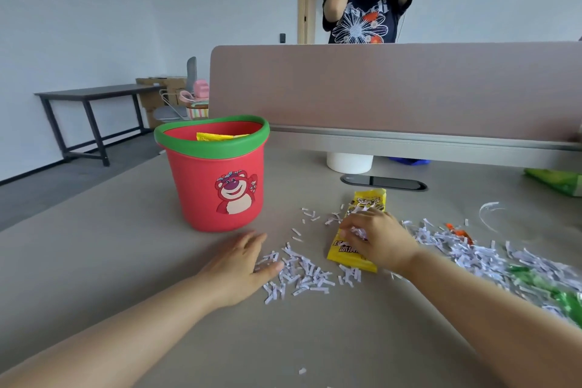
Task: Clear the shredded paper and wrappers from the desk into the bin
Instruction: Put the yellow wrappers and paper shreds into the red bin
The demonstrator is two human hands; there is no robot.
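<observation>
A red bin (217, 195) with a green rim and a bear picture stands on the desk at the left, with a yellow wrapper inside it. White shredded paper (302, 274) lies scattered from the desk's middle to the right edge. A yellow wrapper (349, 253) lies flat among the shreds. My right hand (378, 239) rests on this wrapper, fingers curled around a small clump of shreds. My left hand (242, 264) lies flat and open on the desk, fingertips touching the left edge of the shreds, just in front of the bin.
Green wrappers lie at the far right (557, 181) and near right (563, 299); an orange scrap (458, 233) and a clear plastic strip (488, 214) sit among the shreds. A beige divider panel (393, 88) runs across the back. A person stands behind it.
</observation>
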